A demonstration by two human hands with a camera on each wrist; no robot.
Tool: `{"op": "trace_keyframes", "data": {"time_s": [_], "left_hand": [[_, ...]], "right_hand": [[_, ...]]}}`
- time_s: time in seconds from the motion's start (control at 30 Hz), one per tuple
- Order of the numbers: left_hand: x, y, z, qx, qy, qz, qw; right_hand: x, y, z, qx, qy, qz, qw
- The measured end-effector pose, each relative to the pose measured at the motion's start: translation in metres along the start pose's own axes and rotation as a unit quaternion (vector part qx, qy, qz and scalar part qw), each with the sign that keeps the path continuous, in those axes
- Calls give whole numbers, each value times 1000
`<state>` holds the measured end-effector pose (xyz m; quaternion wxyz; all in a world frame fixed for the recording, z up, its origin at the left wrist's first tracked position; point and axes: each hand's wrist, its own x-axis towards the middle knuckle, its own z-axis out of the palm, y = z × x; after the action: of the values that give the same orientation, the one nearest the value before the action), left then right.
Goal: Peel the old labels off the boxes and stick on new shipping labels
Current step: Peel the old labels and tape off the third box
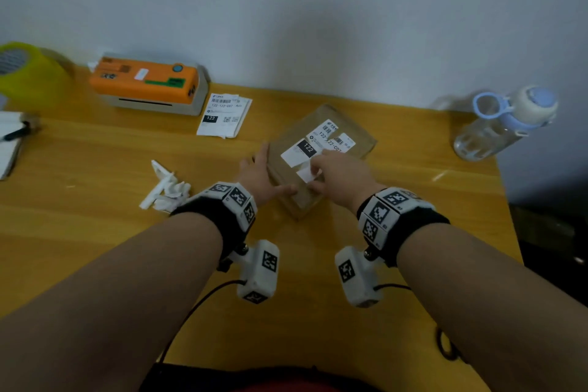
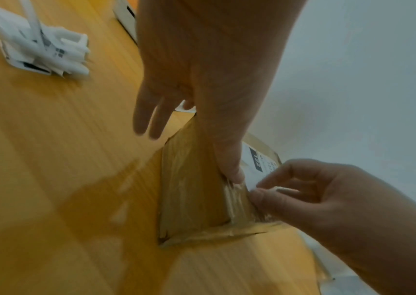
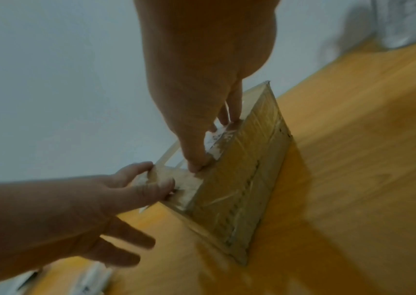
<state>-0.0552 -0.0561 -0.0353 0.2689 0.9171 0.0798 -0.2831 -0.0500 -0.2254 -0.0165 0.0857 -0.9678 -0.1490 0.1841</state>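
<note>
Surrounding: label printer (image 1: 149,83), spare labels (image 1: 223,114), peeled scraps (image 1: 165,189), bottle (image 1: 506,121).
Left hand (image 1: 259,173): fingers spread, steadying box (image 1: 321,156).
Right hand (image 1: 342,173): pinching old label (image 1: 307,173).

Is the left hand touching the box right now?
Touching. In the right wrist view, the left hand has its thumb and forefinger on the box's near corner.

Open desk (image 1: 334,280) surface in front of the box (image 1: 359,137), wide enough for both forearms. To the left, crumpled label scraps (image 1: 165,189) near the left hand (image 1: 264,175). Behind, label sheets (image 1: 224,114) and printer (image 1: 149,86) against the wall. On the far right, water bottle (image 1: 499,124), well apart from the right hand (image 1: 340,172).
</note>
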Motion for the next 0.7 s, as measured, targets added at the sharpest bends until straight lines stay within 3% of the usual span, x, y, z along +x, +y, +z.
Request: {"op": "trace_keyframes", "data": {"time_s": [0.1, 0.27, 0.7], "left_hand": [[-2, 0, 6, -101, -41, 8, 994], [7, -2, 3, -139, -22, 47, 989], [30, -6, -9, -54, 18, 98, 994]], "right_hand": [[6, 1, -4, -66, -11, -31, 997], [17, -1, -4, -128, -2, -39, 991], [30, -18, -2, -119, 9, 40, 992]]}}
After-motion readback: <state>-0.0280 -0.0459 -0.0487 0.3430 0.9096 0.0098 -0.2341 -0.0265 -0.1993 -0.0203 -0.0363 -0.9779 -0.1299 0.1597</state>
